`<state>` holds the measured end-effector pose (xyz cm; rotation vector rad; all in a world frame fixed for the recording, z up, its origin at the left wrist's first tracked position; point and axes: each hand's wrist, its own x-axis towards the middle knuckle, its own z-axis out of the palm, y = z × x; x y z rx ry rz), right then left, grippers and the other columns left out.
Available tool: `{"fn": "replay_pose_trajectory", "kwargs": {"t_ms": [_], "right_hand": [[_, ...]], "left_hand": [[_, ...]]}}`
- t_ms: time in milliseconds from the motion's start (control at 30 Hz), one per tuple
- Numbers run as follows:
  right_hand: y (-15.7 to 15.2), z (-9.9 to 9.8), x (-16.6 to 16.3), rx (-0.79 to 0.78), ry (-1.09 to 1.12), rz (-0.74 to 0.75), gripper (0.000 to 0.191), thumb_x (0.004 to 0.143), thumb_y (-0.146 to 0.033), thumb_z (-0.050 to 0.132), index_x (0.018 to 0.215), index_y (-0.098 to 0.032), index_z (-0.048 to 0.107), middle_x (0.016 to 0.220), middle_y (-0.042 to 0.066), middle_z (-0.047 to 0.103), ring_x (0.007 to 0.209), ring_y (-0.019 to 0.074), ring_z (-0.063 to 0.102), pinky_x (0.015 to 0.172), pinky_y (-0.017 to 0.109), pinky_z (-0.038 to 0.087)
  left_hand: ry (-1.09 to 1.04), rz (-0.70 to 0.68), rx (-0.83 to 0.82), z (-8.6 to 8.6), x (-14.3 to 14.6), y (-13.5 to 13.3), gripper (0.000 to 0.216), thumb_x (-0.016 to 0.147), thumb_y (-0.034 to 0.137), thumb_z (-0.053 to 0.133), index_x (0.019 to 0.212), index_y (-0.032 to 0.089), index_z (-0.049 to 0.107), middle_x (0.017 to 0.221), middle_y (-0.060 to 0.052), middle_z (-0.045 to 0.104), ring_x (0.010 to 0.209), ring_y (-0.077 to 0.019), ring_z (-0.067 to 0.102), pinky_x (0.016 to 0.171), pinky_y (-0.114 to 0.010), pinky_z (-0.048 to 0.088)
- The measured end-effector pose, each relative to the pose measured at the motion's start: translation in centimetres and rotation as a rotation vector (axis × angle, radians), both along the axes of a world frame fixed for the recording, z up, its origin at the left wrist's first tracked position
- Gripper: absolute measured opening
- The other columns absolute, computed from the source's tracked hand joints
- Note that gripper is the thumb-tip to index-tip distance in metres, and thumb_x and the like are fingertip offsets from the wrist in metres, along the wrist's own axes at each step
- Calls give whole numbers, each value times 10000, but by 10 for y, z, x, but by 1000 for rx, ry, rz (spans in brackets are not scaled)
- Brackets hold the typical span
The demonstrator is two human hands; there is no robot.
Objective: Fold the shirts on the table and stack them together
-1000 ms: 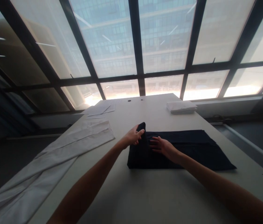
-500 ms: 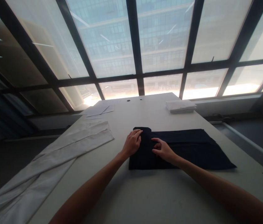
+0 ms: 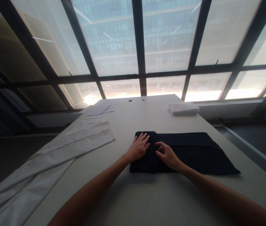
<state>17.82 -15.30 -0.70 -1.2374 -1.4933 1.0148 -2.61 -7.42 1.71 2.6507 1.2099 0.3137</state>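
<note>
A dark navy garment (image 3: pixel 191 158) lies flat on the white table (image 3: pixel 133 201), its left end doubled over into a thicker folded band. My left hand (image 3: pixel 139 147) rests flat on that band, fingers spread and pointing away from me. Close beside it, my right hand (image 3: pixel 168 155) hovers at or touches the band's right edge. Its fingers are loosely curled, with thumb and forefinger apart and nothing visible between them. The garment's right end spreads out to a pointed corner. Whether it is trousers I cannot tell for sure.
Long white cloth (image 3: pixel 52 160), folded lengthwise, runs along the table's left side and past its edge. Sheets of paper (image 3: pixel 98 109) lie at the far left. A folded white stack (image 3: pixel 183 108) sits at the far right. Large windows (image 3: pixel 164 34) stand behind the table.
My left hand has moved slightly right and nearer, its fingers flattening and spreading on the band. The band's edge now lies a little further right. My right hand stays beside it.
</note>
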Motion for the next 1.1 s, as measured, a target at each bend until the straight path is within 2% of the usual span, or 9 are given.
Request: {"fn": "replay_pose_trajectory", "kwargs": {"t_ms": [167, 300, 400, 567, 700, 833, 933, 1033, 1100], "right_hand": [[-1, 1, -2, 17, -23, 9, 336, 821, -269, 614, 1153, -212, 602, 709, -40, 595, 559, 138, 549, 514, 256, 444], [1, 3, -1, 100, -45, -80, 253, 821, -239, 573, 1065, -207, 632, 708, -33, 573, 609, 143, 532, 561, 260, 428], [3, 5, 1, 116, -99, -106, 222, 823, -239, 561, 1026, -200, 641, 700, -29, 573, 614, 149, 529, 581, 270, 419], [2, 6, 5, 122, -244, -101, 212, 832, -252, 571, 1020, -202, 655, 687, -26, 593, 630, 164, 562, 641, 293, 447], [-3, 9, 5, 163, -344, -146, 219, 852, -265, 583, 1056, -227, 653, 756, -5, 634, 686, 187, 599, 688, 314, 468], [-6, 11, 4, 270, -511, -210, 209, 881, -250, 562, 1054, -246, 680, 956, 50, 662, 892, 233, 631, 816, 352, 486], [-4, 10, 4, 289, -546, -190, 246, 910, -215, 507, 1059, -227, 702, 990, 71, 668, 936, 243, 632, 868, 367, 485], [-2, 8, 8, 265, -530, -161, 290, 896, -159, 477, 1032, -222, 725, 959, 69, 677, 905, 235, 639, 873, 363, 493], [-1, 8, 12, 281, -515, -182, 312, 903, -157, 458, 1043, -227, 728, 974, 74, 682, 932, 239, 636, 889, 371, 498]], "left_hand": [[-98, -77, -17, -1, -1, -32, 552, 1049, 454, 346, 1560, 244, 344, 1640, -62, 265, 1530, -248, 166, 1235, -492, 133], [-203, -100, -65, 12, -9, -41, 530, 1055, 435, 348, 1545, 236, 379, 1612, -66, 336, 1517, -229, 223, 1236, -475, 173], [-150, -175, -76, 18, -23, -50, 562, 1036, 456, 414, 1557, 255, 354, 1622, -66, 309, 1524, -252, 195, 1237, -502, 154], [-44, -333, -61, 15, -42, -64, 747, 969, 548, 540, 1598, 302, 224, 1653, -69, 201, 1533, -300, 120, 1234, -532, 103], [4, -369, -80, 17, -46, -68, 855, 903, 624, 605, 1598, 338, 198, 1661, -69, 144, 1528, -333, 100, 1222, -566, 79], [-39, -336, -152, 30, -30, -63, 608, 1011, 561, 437, 1564, 336, 325, 1637, -44, 258, 1524, -297, 171, 1224, -532, 148], [-104, -206, -76, 35, -2, -50, 514, 1059, 423, 341, 1541, 250, 390, 1595, -64, 370, 1502, -241, 266, 1229, -474, 184], [-97, -116, -4, 24, 28, -35, 519, 1049, 359, 347, 1527, 164, 405, 1598, -115, 356, 1504, -253, 258, 1225, -480, 188], [-65, -108, 16, 13, 41, -29, 537, 1042, 401, 367, 1533, 186, 392, 1618, -117, 312, 1514, -287, 220, 1218, -530, 175]]}}
